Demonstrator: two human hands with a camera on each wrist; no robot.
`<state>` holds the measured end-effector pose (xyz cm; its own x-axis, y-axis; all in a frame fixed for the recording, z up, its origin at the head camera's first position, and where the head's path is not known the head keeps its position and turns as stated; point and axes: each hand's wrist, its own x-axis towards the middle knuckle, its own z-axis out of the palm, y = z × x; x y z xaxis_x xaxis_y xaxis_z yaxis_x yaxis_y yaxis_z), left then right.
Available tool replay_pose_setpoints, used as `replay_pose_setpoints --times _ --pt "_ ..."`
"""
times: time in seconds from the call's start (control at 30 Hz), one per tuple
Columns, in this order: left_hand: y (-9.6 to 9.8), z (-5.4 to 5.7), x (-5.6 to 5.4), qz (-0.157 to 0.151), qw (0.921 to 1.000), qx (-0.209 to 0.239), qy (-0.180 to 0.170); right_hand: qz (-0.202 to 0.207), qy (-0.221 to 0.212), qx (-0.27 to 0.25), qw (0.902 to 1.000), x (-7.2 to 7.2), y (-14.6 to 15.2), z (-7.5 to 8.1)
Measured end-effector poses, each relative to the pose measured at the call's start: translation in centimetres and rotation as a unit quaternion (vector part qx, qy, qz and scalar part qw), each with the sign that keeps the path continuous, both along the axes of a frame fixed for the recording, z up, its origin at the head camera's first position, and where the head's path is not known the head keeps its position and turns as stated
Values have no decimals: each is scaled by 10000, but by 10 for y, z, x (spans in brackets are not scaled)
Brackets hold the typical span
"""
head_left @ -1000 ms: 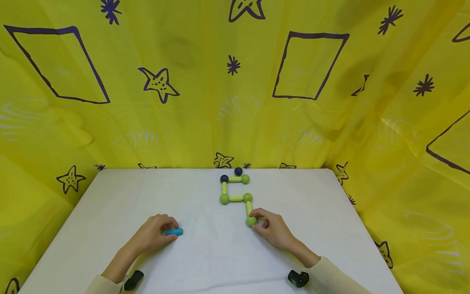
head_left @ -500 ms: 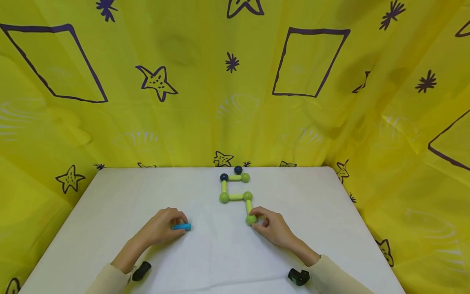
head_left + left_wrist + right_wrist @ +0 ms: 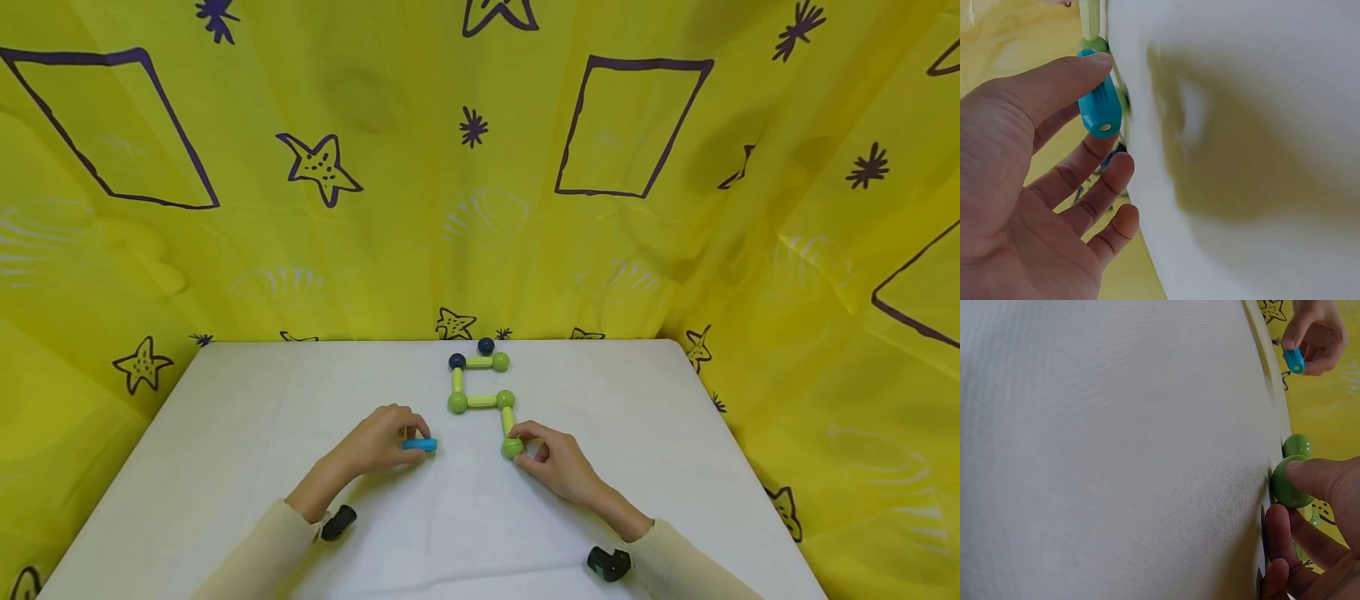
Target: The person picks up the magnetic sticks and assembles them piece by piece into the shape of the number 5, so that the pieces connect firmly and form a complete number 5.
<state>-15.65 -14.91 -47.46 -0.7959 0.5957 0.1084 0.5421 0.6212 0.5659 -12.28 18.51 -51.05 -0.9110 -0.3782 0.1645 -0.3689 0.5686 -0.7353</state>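
Between thumb and fingers, my left hand (image 3: 382, 439) pinches a blue magnetic rod (image 3: 420, 445), held above the table. Its end, with a small metal disc, shows in the left wrist view on the blue rod (image 3: 1100, 106). My right hand (image 3: 558, 462) holds the green ball (image 3: 513, 448) at the near end of a zigzag chain. A light green rod (image 3: 508, 421) joins that ball to another green ball (image 3: 506, 400). The chain runs on through a green ball (image 3: 457, 402) and a dark blue ball (image 3: 457, 362) to a green ball (image 3: 501, 362).
A loose dark blue ball (image 3: 486, 346) lies behind the chain, near the back edge of the white-covered table (image 3: 600, 392). Yellow patterned cloth (image 3: 405, 250) hangs around the back and sides. Black wrist devices sit below both sleeves.
My left hand has moved to the right and slightly away from me, bringing the blue rod nearer to the green ball. The right hand has stayed on its ball.
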Motion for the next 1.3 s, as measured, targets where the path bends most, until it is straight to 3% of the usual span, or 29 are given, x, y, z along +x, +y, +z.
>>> replay_pose_setpoints --times 0.6,1.3 --pt "73 -11 -17 -425 9984 39 -364 -81 28 -118 9999 2 -2 2" --pt "88 -17 -18 -547 9979 120 -326 -55 166 -119 9998 2 -3 2"
